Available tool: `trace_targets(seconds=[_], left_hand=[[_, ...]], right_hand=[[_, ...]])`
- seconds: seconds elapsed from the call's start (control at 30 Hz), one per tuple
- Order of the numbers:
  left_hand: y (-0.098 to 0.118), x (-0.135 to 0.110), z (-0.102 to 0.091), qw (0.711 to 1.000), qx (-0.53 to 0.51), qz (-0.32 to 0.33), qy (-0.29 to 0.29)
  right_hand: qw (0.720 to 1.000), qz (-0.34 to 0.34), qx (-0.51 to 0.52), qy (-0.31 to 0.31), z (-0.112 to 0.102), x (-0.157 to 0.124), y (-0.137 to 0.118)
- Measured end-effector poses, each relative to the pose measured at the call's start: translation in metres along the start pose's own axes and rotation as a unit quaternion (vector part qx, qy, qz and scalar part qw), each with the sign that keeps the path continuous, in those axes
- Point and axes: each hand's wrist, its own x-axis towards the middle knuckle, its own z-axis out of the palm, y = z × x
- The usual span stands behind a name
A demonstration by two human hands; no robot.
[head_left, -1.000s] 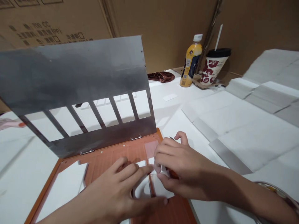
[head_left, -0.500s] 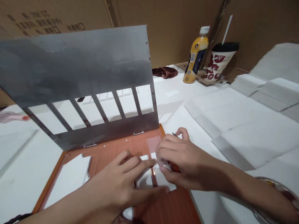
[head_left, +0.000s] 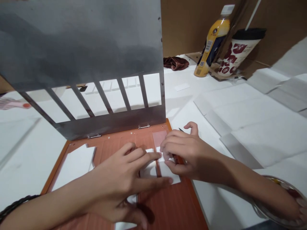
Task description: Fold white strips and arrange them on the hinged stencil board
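My left hand lies over the orange-framed wooden board, its index and middle fingers stretched onto a small white card at the board's right side. The thumb points down near the front. My right hand is pinched closed at the upper part of that card. A slim dark pointed tool sticks out behind its fingers; most of it is hidden. Beside the card, partly under my left hand, lies another white piece. A hinged metal plate with slots stands raised at the board's back.
White cards are stacked on the board's left. A yellow bottle, a lidded cup and a brown cloth stand or lie at the back. Large white sheets cover the right. A round clear container sits under my right forearm.
The view has shifted, so the board and plate sit higher in the picture. Both hands keep nearly the same place on the card; my left thumb now shows more plainly.
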Motion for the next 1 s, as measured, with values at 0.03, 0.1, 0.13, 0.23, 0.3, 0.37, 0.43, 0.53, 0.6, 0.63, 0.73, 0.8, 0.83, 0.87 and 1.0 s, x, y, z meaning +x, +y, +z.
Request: trace_targets(seconds=[0.03,0.1,0.13,0.23,0.3,0.37,0.43,0.53,0.6,0.63,0.73,0.8,0.83,0.87,1.0], left_hand=[[0.0002,0.0006,-0.0009,1.0,0.006,0.0,-0.002],[0.0007,0.0016,-0.0027,1.0,0.017,0.001,-0.009],[0.0009,0.002,-0.0034,1.0,0.02,0.002,-0.012],[0.0018,0.0021,-0.0044,1.0,0.025,0.001,-0.016],[0.0025,0.0016,-0.0046,1.0,0.024,-0.001,-0.017],[0.0033,0.0012,-0.0049,1.0,0.023,-0.002,-0.02],[0.004,0.0012,-0.0056,0.999,0.022,-0.003,-0.027],[0.0044,0.0014,-0.0064,0.999,0.018,-0.006,-0.029],[0.0042,0.0016,-0.0062,0.999,0.012,-0.008,-0.029],[0.004,0.0016,-0.0059,0.999,0.01,-0.008,-0.03],[0.0039,0.0016,-0.0047,0.999,0.009,-0.009,-0.038],[0.0042,0.0014,-0.004,0.999,0.01,-0.012,-0.045],[0.0044,0.0013,-0.0038,0.999,0.011,-0.014,-0.049],[0.0046,0.0011,-0.0035,0.998,0.012,-0.016,-0.051],[0.0049,0.0007,-0.0019,0.999,0.011,-0.021,-0.049]], right_hand=[[1.0,0.001,-0.002,-0.003,0.0004,-0.0001,0.0004],[1.0,0.0,-0.006,-0.007,0.0014,-0.0008,0.0019],[1.0,-0.003,-0.006,-0.008,0.0019,-0.0012,0.0028],[1.0,-0.014,-0.004,0.0,0.003,-0.0028,0.0054],[1.0,-0.02,-0.002,0.006,0.0032,-0.0035,0.0064],[1.0,-0.021,-0.004,0.002,0.0028,-0.004,0.0068],[1.0,-0.017,-0.009,-0.008,0.0023,-0.0041,0.0068],[1.0,-0.009,-0.014,-0.015,0.0015,-0.0038,0.0062],[1.0,-0.005,-0.014,-0.017,0.001,-0.0033,0.0051],[1.0,-0.002,-0.015,-0.021,0.0007,-0.003,0.0044],[1.0,0.008,-0.014,-0.024,0.0,-0.002,0.0017],[1.0,0.012,-0.004,-0.016,-0.0002,-0.0016,0.0002],[1.0,0.012,0.003,-0.013,-0.0003,-0.0015,-0.0004],[1.0,0.014,0.008,-0.01,-0.0003,-0.0014,-0.0008],[1.0,0.021,0.018,-0.01,-0.0004,-0.0012,-0.0018]])
